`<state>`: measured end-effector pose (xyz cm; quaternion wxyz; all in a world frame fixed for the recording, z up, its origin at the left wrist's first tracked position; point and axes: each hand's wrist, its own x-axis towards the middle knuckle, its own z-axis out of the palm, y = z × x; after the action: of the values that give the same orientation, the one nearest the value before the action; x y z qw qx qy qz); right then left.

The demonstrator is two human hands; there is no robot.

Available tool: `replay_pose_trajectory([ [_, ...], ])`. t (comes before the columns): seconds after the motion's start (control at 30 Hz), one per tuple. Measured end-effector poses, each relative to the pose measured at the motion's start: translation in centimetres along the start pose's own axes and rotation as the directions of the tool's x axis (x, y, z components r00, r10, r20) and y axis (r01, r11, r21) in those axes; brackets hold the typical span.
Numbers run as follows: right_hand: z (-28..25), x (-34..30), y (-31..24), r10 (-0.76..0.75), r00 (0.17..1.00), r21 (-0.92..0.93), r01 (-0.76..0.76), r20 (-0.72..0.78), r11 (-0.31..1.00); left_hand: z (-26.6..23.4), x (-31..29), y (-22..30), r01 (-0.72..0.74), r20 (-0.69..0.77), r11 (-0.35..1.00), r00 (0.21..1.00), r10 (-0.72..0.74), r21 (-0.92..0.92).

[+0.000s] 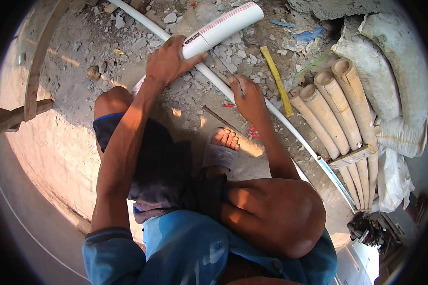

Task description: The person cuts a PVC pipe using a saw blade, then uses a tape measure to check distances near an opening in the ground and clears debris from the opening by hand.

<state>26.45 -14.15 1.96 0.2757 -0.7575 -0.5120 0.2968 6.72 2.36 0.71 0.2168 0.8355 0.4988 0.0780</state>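
Nearest the camera were your blue shirt [185, 237] and your bare, bent right knee [290, 216]. Beyond them, the thick white pipe [235, 23] with red markings lay low over the rubble-strewn ground [138, 45], its long axis slanting from lower left, behind your left forearm, to upper right, where its far end pointed away from you. It crossed above a thin white pipe [214, 78], which ran the other way, from upper left to lower right.

Your left hand [169, 61] bore down on the thick pipe from above, its fingers bent over the wall and the thumb spread well apart, reaching toward the right. A narrow blade-like strip [206, 42] lay across that pipe, just right of the left hand. Your right hand [250, 102] was at the strip's near end, thumb and fingers curled in and pinching it. Yellow tape [276, 78] and bamboo poles [336, 102] lay farther right.
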Motion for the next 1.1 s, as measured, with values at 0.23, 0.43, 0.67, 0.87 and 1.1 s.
replay_pose_trajectory([
  [0.23, -0.4, 2.8, -1.0, 0.349, 0.817, 0.538, -0.569, 0.46, 0.622, 0.5, 0.0, -0.8, -0.036, -0.019, 0.999, 0.999, 0.036, -0.009],
  [0.43, 0.1, 2.4, 0.4, 0.383, 0.801, 0.561, -0.597, 0.461, 0.574, 0.6, -0.2, -0.7, -0.042, 0.025, 0.99, 0.999, 0.046, -0.138],
  [0.67, 0.5, 4.5, 0.0, 0.373, 0.785, 0.632, -0.62, 0.495, 0.466, 0.7, 0.3, -0.7, -0.058, -0.034, 0.995, 0.998, 0.055, -0.083],
  [0.87, -1.4, 0.5, 0.8, 0.462, 0.751, 0.597, -0.657, 0.471, 0.46, 0.5, -0.3, -0.5, -0.046, -0.045, 0.995, 0.998, 0.042, -0.09],
  [1.1, 3.1, 7.9, -1.2, 0.284, 0.845, 0.712, -0.534, 0.452, 0.456, 0.7, 0.4, -0.8, -0.037, -0.054, 0.998, 0.998, 0.034, -0.06],
])
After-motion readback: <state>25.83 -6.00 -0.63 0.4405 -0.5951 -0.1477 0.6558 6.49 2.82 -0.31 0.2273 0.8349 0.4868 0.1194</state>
